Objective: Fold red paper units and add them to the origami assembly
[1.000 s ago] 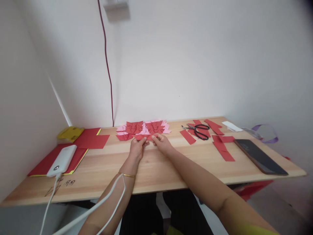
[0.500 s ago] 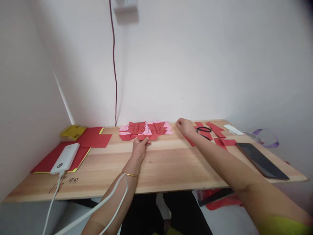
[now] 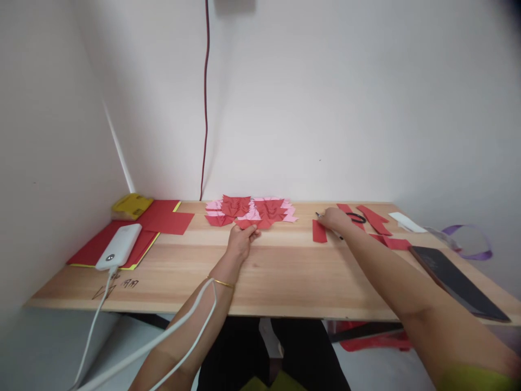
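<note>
Left hand point(image 3: 241, 240) pinching red paper point(image 3: 265, 224), table point(image 3: 285, 277)

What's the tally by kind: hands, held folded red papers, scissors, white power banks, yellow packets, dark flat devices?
Hands: 2 (left hand, right hand)
Held folded red paper: 1
Scissors, partly hidden: 1
White power bank: 1
Yellow packet: 1
Dark flat device: 1
Total: 7

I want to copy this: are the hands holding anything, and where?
The left hand pinches a folded red paper by its near edge; the right hand covers part of the scissors, but its grip can't be told.
</note>
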A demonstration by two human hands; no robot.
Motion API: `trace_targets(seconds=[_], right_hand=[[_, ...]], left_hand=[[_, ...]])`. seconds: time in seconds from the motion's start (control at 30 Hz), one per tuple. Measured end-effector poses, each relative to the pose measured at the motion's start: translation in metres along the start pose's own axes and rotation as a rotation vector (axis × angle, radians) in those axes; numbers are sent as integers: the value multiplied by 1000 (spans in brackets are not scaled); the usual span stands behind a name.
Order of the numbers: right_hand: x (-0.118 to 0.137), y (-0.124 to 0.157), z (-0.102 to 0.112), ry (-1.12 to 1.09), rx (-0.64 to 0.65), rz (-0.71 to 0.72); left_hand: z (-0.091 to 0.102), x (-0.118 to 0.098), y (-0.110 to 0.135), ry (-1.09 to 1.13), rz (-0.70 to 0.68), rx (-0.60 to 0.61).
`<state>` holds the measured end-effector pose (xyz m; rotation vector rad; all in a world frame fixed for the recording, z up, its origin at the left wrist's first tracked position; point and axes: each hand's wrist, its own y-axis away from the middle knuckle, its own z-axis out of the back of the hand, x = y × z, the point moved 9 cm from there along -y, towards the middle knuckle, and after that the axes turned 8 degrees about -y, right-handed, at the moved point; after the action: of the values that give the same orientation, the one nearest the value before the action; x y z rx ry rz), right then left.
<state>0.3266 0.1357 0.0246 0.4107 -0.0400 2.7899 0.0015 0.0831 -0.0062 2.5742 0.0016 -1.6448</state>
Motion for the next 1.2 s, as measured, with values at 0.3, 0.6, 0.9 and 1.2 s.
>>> trace_targets(seconds=[0.3,0.6,0.9,1.2], right_hand=[[7,30,47,-145,-183,136],[124,120,0,-1564,508,421],[174,153,-14,-1856,758,499],[146,136,-3,-1276,-3,615]], left_hand=[[-5,4,1,15,19,19],[-4,2,5,35,33,-8],[-7,5,4,48,62,11],[-13,9,10,24,92,33]])
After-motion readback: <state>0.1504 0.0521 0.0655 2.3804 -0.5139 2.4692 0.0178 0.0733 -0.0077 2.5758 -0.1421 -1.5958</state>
